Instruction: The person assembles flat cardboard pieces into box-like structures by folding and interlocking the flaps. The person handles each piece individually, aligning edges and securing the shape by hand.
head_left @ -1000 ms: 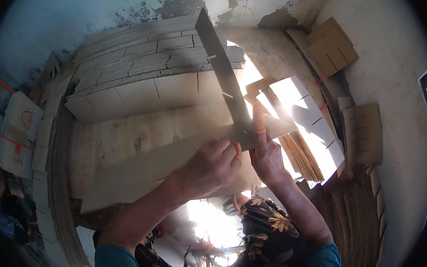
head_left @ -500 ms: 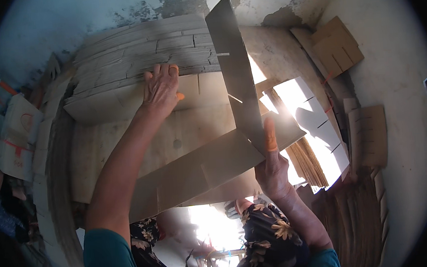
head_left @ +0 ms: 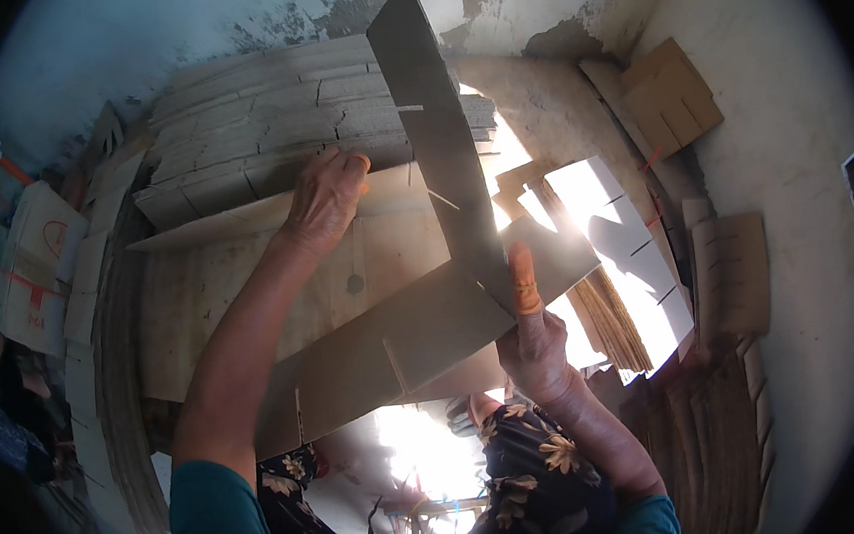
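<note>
My left hand (head_left: 330, 202) is closed on the upper edge of a slotted cardboard strip (head_left: 389, 192), which tilts off the front of a tall stack of similar strips (head_left: 266, 129). Orange finger covers show on its fingertips. My right hand (head_left: 539, 354) grips slotted cardboard partition strips where they meet, its orange-covered thumb pressed along them. One of these strips (head_left: 424, 97) points away from me toward the wall; another (head_left: 384, 361) runs down to the left across the near edge of the wooden board (head_left: 218, 293). The fingers beneath are hidden.
Cardboard stacks line the left (head_left: 121, 391) and the lower right (head_left: 706, 436). Sunlit slotted sheets (head_left: 636, 240) lie right of the board. Slotted cardboard pieces (head_left: 674, 97) lean by the right wall. At far left stands a white box (head_left: 41, 267), with part of another person near it.
My left hand has drawn the front strip slightly toward me, away from the stack. My right hand and its crossed strips have shifted a little left.
</note>
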